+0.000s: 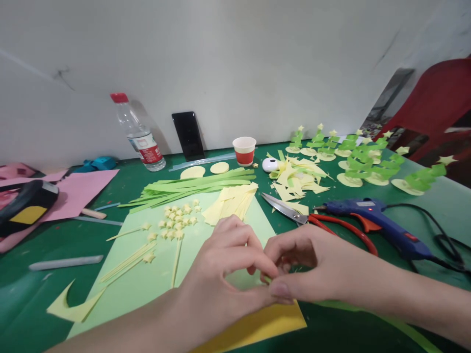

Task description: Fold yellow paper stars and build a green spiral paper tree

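Observation:
My left hand (228,264) and my right hand (309,260) meet at the fingertips, pinching a green paper strip (401,326) that trails off to the lower right. Under them lie a pale green sheet (140,274) and a yellow sheet (257,328). On the pale green sheet are small folded yellow stars (178,218), thin yellow strips (128,262) and a fan of wider pale yellow strips (230,201). Green strips (187,185) are bunched behind them. The piece between my fingertips is mostly hidden.
Scissors (290,211) and a blue glue gun (379,223) lie to the right, with yellow scraps (298,176) behind. Finished green spirals with stars (358,162) stand at back right. A bottle (143,142), phone (188,136) and paper cup (244,151) stand along the wall.

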Tool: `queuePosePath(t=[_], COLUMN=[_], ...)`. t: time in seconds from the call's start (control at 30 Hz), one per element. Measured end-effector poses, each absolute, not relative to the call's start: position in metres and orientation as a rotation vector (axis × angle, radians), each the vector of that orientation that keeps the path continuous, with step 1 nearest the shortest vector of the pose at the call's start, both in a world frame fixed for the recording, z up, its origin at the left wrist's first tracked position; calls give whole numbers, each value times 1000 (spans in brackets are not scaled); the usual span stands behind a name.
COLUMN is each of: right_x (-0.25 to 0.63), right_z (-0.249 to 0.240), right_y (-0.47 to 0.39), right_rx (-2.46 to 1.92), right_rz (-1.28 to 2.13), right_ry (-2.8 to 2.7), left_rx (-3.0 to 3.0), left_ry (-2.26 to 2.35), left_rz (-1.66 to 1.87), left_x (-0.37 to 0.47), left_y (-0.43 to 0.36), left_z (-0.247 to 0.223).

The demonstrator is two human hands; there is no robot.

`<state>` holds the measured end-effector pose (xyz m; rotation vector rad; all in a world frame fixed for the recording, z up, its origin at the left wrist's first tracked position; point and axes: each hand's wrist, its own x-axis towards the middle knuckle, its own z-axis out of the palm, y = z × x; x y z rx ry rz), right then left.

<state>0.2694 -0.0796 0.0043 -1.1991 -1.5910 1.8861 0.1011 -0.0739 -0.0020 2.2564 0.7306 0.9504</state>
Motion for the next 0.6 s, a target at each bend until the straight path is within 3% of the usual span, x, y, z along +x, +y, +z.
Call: queuePosePath(t=[0.23,0.6], right_x=[276,265], right_z=[11,4], right_y=[-78,-87], right_rx=[-1237,-1251], right_rz=[1891,1790], right_ry=[-1719,-1662], left_rx=[2279,2097], left_ry=[562,833], left_rz=[800,875], left_x=[98,104], left_y=[-72,-72], left_z=[8,-3])
